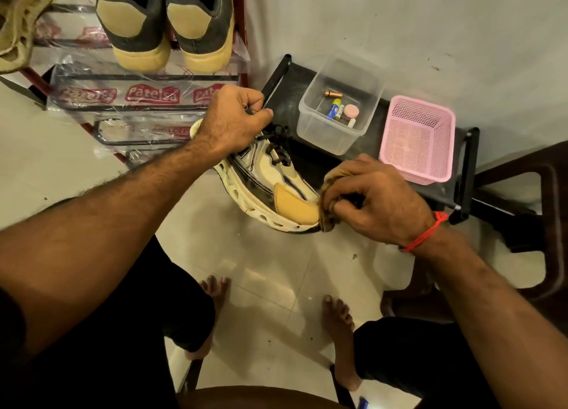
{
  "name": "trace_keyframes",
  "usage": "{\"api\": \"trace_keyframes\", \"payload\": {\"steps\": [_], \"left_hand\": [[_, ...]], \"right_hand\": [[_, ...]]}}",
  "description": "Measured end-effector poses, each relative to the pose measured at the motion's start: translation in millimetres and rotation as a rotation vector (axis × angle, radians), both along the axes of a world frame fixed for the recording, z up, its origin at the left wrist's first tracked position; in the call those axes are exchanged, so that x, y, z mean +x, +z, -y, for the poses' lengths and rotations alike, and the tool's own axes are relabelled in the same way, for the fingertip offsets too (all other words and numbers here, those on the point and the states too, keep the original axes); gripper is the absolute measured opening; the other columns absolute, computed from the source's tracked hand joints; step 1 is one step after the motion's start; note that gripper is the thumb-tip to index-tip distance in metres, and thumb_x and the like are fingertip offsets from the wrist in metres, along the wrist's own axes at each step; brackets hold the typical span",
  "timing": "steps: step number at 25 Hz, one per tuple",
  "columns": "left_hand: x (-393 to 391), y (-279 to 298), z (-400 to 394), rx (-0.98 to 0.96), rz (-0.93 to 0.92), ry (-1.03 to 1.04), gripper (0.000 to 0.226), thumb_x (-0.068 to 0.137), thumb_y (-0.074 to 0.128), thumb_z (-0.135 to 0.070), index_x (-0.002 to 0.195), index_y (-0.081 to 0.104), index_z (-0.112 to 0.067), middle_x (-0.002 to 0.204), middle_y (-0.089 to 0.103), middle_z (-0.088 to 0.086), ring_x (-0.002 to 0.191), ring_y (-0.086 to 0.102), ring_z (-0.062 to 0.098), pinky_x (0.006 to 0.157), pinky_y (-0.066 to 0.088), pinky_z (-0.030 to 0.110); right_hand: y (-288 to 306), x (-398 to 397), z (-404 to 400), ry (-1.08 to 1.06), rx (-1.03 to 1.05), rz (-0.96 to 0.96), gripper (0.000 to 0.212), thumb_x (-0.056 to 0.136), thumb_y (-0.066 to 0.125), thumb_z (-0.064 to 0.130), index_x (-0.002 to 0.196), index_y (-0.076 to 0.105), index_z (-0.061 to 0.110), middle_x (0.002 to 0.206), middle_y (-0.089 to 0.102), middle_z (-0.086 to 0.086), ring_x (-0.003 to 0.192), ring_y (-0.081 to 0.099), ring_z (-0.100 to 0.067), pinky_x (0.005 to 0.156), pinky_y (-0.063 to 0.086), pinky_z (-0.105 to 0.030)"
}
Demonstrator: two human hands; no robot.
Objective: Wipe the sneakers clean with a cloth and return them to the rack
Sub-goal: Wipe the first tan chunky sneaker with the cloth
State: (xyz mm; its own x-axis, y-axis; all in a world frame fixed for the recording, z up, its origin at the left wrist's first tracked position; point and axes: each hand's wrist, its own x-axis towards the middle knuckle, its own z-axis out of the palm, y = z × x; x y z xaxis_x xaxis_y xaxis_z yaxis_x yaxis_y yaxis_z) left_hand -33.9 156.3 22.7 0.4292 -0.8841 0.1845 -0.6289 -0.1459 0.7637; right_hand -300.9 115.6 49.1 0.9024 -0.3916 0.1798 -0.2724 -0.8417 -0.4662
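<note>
A cream, black and tan sneaker (270, 184) with dark laces is held in the air over the floor, its toe pointing to the lower right. My left hand (233, 122) grips it at the collar, fingers curled round the opening. My right hand (375, 202) pinches a brown cloth (327, 205) against the tan toe. The shoe rack (147, 107), wrapped in clear printed plastic, stands at the upper left. A dark grey and tan pair (166, 24) sits on its top shelf, and a beige cut-out shoe (21, 21) sits at the far left.
A low black bench (461, 175) against the white wall carries a clear plastic box (341, 104) of batteries and small items and a pink mesh basket (418, 138). A dark brown chair (544, 224) stands at right. My bare feet rest on the tiled floor (276, 270).
</note>
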Motion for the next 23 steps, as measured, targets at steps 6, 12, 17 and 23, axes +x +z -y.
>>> {"api": "trace_keyframes", "payload": {"steps": [6, 12, 17, 23], "left_hand": [[-17, -5, -1, -0.099, -0.042, -0.183, 0.048, 0.092, 0.065, -0.009, 0.055, 0.038, -0.023, 0.052, 0.036, -0.007, 0.046, 0.037, 0.002, 0.053, 0.034, 0.011], [-7, 6, -1, -0.247, -0.191, -0.075, 0.034, 0.081, 0.059, -0.013, 0.055, 0.040, -0.023, 0.054, 0.037, 0.001, 0.053, 0.035, 0.007, 0.055, 0.040, 0.028], [-5, 10, -4, -0.278, -0.181, -0.114, 0.034, 0.076, 0.056, -0.015, 0.055, 0.031, -0.027, 0.056, 0.031, 0.000, 0.055, 0.028, 0.011, 0.052, 0.034, 0.031], [-16, 1, -2, -0.311, -0.204, -0.073, 0.042, 0.083, 0.061, -0.008, 0.054, 0.036, -0.027, 0.054, 0.031, 0.000, 0.054, 0.032, 0.019, 0.055, 0.052, 0.058]], "right_hand": [[-4, 24, -35, 0.119, 0.142, 0.174, 0.021, 0.076, 0.065, 0.006, 0.087, 0.079, 0.015, 0.107, 0.071, -0.001, 0.103, 0.063, -0.019, 0.090, 0.050, -0.039], [-9, 16, -13, -0.239, 0.231, 0.213, 0.024, 0.074, 0.063, 0.000, 0.089, 0.079, 0.010, 0.101, 0.071, 0.000, 0.097, 0.067, -0.008, 0.091, 0.055, -0.035], [8, 26, -48, 0.006, 0.326, 0.317, 0.018, 0.075, 0.067, -0.004, 0.087, 0.077, 0.006, 0.100, 0.069, -0.003, 0.099, 0.066, -0.013, 0.090, 0.054, -0.031], [6, 19, -24, -0.145, 0.597, 0.099, 0.056, 0.075, 0.061, 0.011, 0.129, 0.054, 0.023, 0.110, 0.060, 0.003, 0.099, 0.064, -0.016, 0.090, 0.056, -0.035]]}}
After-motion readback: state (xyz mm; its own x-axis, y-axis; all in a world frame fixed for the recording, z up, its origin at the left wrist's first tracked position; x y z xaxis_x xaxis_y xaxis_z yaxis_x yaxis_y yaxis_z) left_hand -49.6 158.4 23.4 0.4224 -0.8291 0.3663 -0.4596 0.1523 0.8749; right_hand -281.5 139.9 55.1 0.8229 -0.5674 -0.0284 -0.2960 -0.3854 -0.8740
